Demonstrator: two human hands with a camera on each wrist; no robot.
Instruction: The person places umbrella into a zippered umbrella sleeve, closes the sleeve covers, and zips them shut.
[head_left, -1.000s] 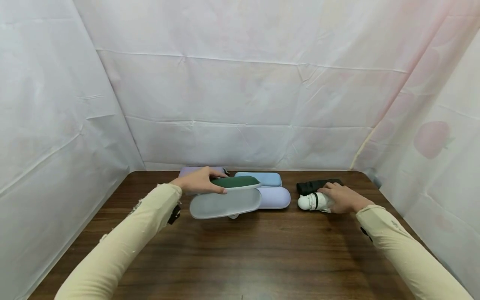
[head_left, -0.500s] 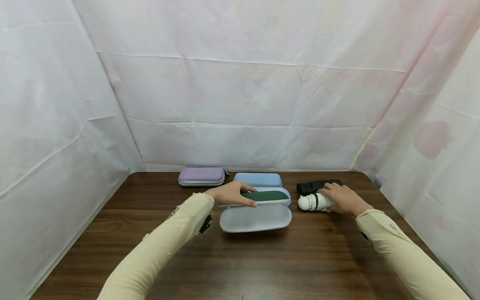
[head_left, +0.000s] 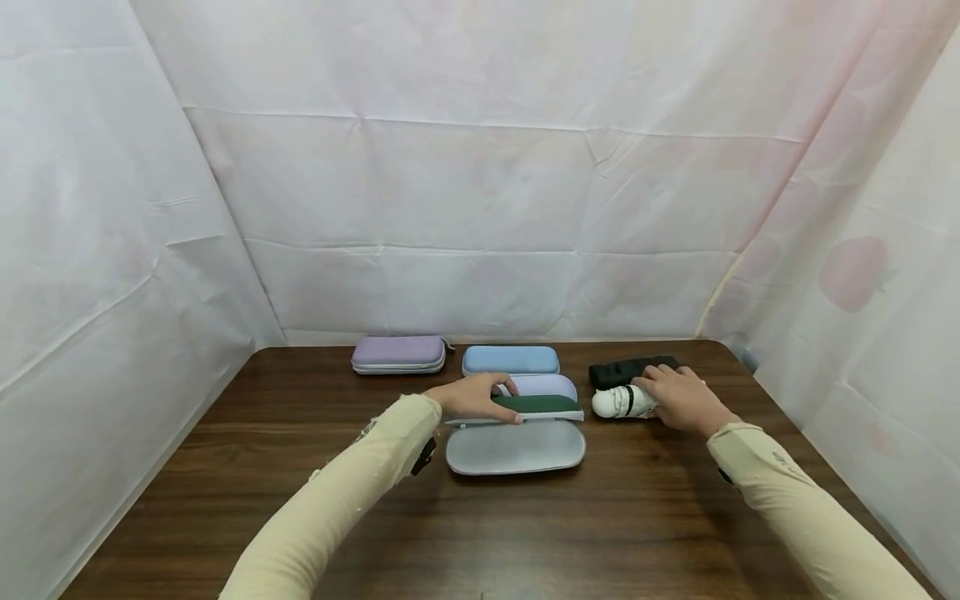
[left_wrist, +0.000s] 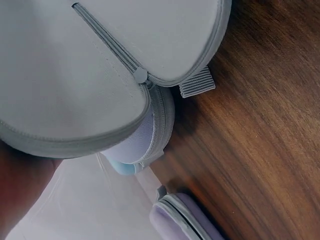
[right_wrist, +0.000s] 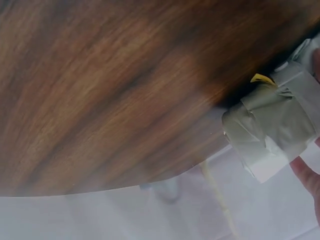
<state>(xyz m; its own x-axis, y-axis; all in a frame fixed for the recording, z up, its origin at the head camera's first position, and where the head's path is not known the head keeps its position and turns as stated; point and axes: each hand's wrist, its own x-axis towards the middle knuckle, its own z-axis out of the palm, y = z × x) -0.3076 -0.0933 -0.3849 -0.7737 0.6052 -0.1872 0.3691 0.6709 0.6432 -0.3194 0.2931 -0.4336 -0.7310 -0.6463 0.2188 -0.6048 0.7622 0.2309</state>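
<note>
My left hand [head_left: 477, 398] grips the far half of an open grey zip case [head_left: 516, 447] [left_wrist: 75, 75], fingers over the dark green folded umbrella [head_left: 542, 405] lying in it. The case's other half lies flat on the table in front. That held half leans on a lilac case [head_left: 546, 384] [left_wrist: 145, 140] behind it. My right hand [head_left: 678, 397] holds a white folded umbrella [head_left: 619, 402] [right_wrist: 275, 130] lying on the table, with a black folded umbrella [head_left: 632, 369] just behind it.
A purple case [head_left: 399, 353] [left_wrist: 180, 220] and a light blue case [head_left: 511, 360] [left_wrist: 125, 167] lie along the back edge of the brown wooden table [head_left: 300, 500]. White sheeting walls the table in on three sides.
My left hand carried the open grey case with the green umbrella rightward and set it down by the lilac case. The right hand stayed on the white umbrella.
</note>
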